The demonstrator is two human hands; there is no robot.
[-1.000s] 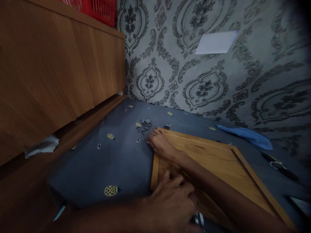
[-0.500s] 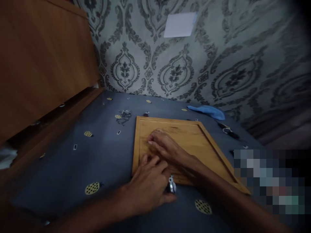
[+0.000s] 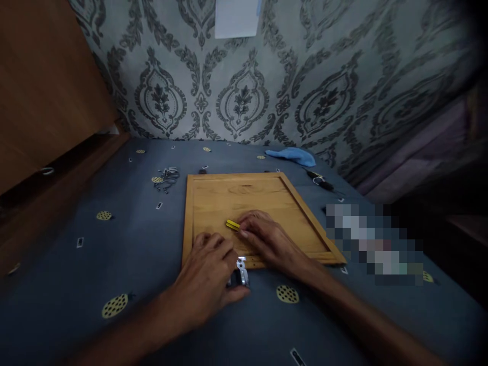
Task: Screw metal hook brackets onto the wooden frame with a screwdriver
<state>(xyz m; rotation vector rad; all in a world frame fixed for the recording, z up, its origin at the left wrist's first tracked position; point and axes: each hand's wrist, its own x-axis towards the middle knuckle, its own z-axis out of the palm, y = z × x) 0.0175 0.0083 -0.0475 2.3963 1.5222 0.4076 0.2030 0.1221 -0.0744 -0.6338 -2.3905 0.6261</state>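
A framed wooden panel (image 3: 263, 190), like a cabinet door, lies flat on the patterned blue cloth. At its near edge, my left hand (image 3: 213, 267) is closed around a shiny metal hinge (image 3: 241, 272), with the fingertips resting on the frame and the thumb below. Part of the hinge is hidden behind the fingers. Over the panel, just right of the left hand, my right hand (image 3: 269, 241) pinches a short yellow stick with a dark stripe (image 3: 232, 224). Its rear part is covered by the fingers, and its exact kind does not show.
Beyond the panel's left corner lies a small pile of metal pieces (image 3: 168, 179). A blue cloth (image 3: 292, 155) and a dark tool (image 3: 320, 180) lie at the back right. A wooden cabinet (image 3: 49, 91) borders the left; a patterned wall (image 3: 202, 101) stands behind.
The view has turned right, so things sit further left. My right hand has shifted away from the left hand, and the yellow stick now shows in its fingers. The left hand stays at the hinge.
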